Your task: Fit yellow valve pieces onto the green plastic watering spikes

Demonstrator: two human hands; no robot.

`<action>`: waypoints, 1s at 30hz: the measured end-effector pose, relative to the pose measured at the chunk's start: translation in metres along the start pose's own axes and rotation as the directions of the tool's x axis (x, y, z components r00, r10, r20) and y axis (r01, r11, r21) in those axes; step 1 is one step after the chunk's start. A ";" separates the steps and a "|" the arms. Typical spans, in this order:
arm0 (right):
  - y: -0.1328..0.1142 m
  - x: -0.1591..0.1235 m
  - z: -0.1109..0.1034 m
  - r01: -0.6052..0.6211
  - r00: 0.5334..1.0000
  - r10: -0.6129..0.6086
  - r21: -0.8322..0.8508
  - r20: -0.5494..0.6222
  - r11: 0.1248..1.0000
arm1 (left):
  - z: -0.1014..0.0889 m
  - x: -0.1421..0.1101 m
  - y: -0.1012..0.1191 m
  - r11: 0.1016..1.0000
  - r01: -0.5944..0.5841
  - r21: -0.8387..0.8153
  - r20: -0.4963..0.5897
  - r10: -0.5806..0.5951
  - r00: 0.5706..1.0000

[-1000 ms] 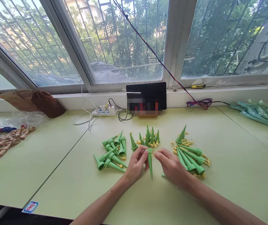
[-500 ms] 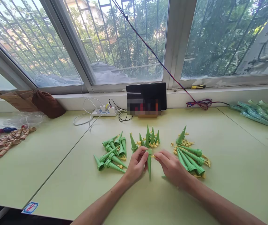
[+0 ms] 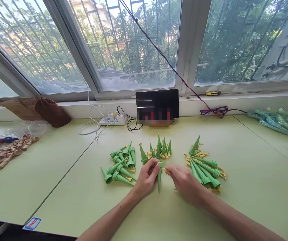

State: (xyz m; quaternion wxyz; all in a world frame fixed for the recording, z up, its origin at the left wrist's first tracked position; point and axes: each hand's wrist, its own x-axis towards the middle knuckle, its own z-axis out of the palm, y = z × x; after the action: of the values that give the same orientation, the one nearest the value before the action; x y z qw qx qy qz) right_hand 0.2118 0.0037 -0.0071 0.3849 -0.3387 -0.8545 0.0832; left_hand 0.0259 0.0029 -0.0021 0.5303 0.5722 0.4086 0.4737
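Observation:
My left hand (image 3: 147, 175) pinches a green plastic watering spike (image 3: 159, 179) by its wide collar, with the tip pointing down. Close to its right side, my right hand (image 3: 184, 179) grips a small yellow nozzle (image 3: 164, 169) between thumb and fingers. The nozzle's end is at or very near the spike's side; whether they touch I cannot tell. Behind the hands, several green spikes (image 3: 164, 147) stand upright among yellow nozzles. Loose spikes (image 3: 120, 164) lie heaped to the left, and another heap of spikes (image 3: 206, 170) with yellow nozzles lies by my right hand.
A tablet (image 3: 157, 105) leans at the back, beside a power strip (image 3: 112, 119) with cables. Far left lie wooden toys (image 3: 10, 150) and a brown pouch (image 3: 52, 112). Plastic-wrapped items (image 3: 279, 122) rest at the far right. A yellow cutter (image 3: 213, 93) is on the sill.
The spike in my left hand has swung its tip slightly left, and its collar opening shows more. My right hand keeps the yellow nozzle close to it, slightly lower.

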 end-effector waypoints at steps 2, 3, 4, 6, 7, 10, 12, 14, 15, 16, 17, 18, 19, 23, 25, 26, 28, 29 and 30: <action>-0.001 0.000 0.000 -0.004 1.000 0.004 -0.021 0.016 1.000 | -0.001 0.000 -0.001 1.000 -0.006 0.003 0.005 0.006 1.000; -0.001 0.001 -0.001 -0.005 1.000 0.006 -0.032 0.024 0.999 | -0.001 -0.001 -0.002 1.000 -0.010 0.005 0.006 0.010 1.000; -0.001 0.001 -0.001 -0.006 1.000 0.007 -0.042 0.030 0.999 | -0.001 -0.001 -0.002 1.000 -0.016 0.006 0.005 0.015 1.000; -0.001 0.001 -0.001 -0.002 0.999 0.005 -0.058 0.042 0.998 | -0.002 -0.002 -0.003 0.999 -0.029 0.016 0.004 0.029 1.000; -0.001 0.002 -0.001 0.000 0.999 0.003 -0.066 0.050 0.998 | -0.002 -0.002 -0.003 0.999 -0.037 0.026 0.004 0.037 0.999; -0.001 0.002 -0.001 0.007 0.997 -0.001 -0.080 0.077 0.997 | -0.004 -0.002 -0.004 0.996 -0.061 0.068 0.000 0.061 0.998; -0.001 0.002 -0.002 0.006 0.996 0.002 -0.084 0.091 0.996 | -0.004 -0.001 -0.004 0.994 -0.067 0.089 -0.003 0.067 0.998; -0.002 0.002 -0.002 0.000 0.995 0.009 -0.085 0.100 0.996 | -0.003 -0.001 -0.003 0.994 -0.067 0.088 -0.009 0.068 0.998; -0.002 0.002 -0.003 -0.005 0.995 0.014 -0.084 0.099 0.996 | -0.002 -0.001 -0.003 0.995 -0.063 0.082 -0.013 0.065 0.998; -0.002 0.003 -0.003 -0.011 0.995 0.019 -0.080 0.095 0.997 | -0.001 -0.001 -0.003 0.995 -0.058 0.076 -0.016 0.060 0.998; -0.003 0.003 -0.003 -0.019 0.996 0.025 -0.074 0.086 0.997 | 0.000 -0.001 -0.002 0.996 -0.054 0.073 -0.020 0.055 0.998; -0.002 0.003 -0.003 -0.026 0.997 0.031 -0.067 0.072 0.997 | 0.001 -0.002 -0.002 0.996 -0.051 0.074 -0.023 0.052 0.998; -0.002 0.003 -0.003 -0.034 0.998 0.037 -0.061 0.054 0.998 | 0.001 -0.002 -0.002 0.996 -0.049 0.080 -0.028 0.052 0.998; -0.001 0.003 -0.002 -0.059 0.998 0.058 -0.066 -0.014 0.996 | 0.004 -0.002 -0.002 0.995 -0.053 0.083 -0.056 0.058 0.997; -0.001 0.002 -0.002 -0.066 0.998 0.065 -0.059 -0.016 0.996 | 0.004 -0.001 -0.002 0.996 -0.052 0.069 -0.070 0.057 0.996; -0.001 0.002 -0.003 -0.066 0.998 0.065 -0.056 -0.011 0.996 | 0.004 -0.001 -0.001 0.997 -0.052 0.064 -0.075 0.057 0.996; -0.001 0.002 -0.004 -0.054 0.999 0.054 -0.055 0.004 0.997 | 0.004 0.000 0.000 0.997 -0.050 0.064 -0.086 0.056 0.995; -0.001 0.001 -0.004 -0.043 0.999 0.044 -0.060 0.011 0.997 | 0.004 0.000 0.001 0.997 -0.049 0.067 -0.092 0.055 0.994; -0.001 0.002 -0.004 -0.031 0.999 0.032 -0.069 0.015 0.997 | 0.004 0.000 0.001 0.996 -0.047 0.070 -0.096 0.053 0.994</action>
State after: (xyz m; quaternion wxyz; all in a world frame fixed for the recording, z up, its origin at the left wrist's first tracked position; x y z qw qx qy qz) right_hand 0.2137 0.0033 -0.0027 0.3648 -0.3645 -0.8545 0.0627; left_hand 0.0299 0.0018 -0.0006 0.4781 0.5759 0.4353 0.5002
